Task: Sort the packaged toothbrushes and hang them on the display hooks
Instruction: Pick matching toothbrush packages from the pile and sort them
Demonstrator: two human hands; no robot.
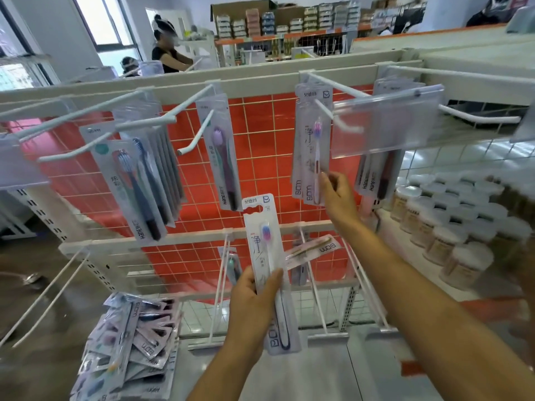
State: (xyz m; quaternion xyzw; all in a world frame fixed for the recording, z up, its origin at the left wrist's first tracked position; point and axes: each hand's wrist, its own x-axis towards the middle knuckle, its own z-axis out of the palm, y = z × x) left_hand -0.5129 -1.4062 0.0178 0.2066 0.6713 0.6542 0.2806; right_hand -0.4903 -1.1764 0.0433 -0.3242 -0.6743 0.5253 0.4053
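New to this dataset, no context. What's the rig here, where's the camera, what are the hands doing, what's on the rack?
No robot: a person works bare-handed, filmed by one wide-angle camera worn on the head, looking forward and down. The arms entering from below are the wearer's own.

The left hand grips a packaged toothbrush with a pink-blue head, held upright. The right hand reaches up and touches the lower edge of a similar pack already hanging on a white display hook; whether it pinches the pack is unclear.

Other hooks on the red-backed wire rack carry darker toothbrush packs. A loose pile of unsorted packs lies at lower left. White-lidded jars stand on the shelf at right.
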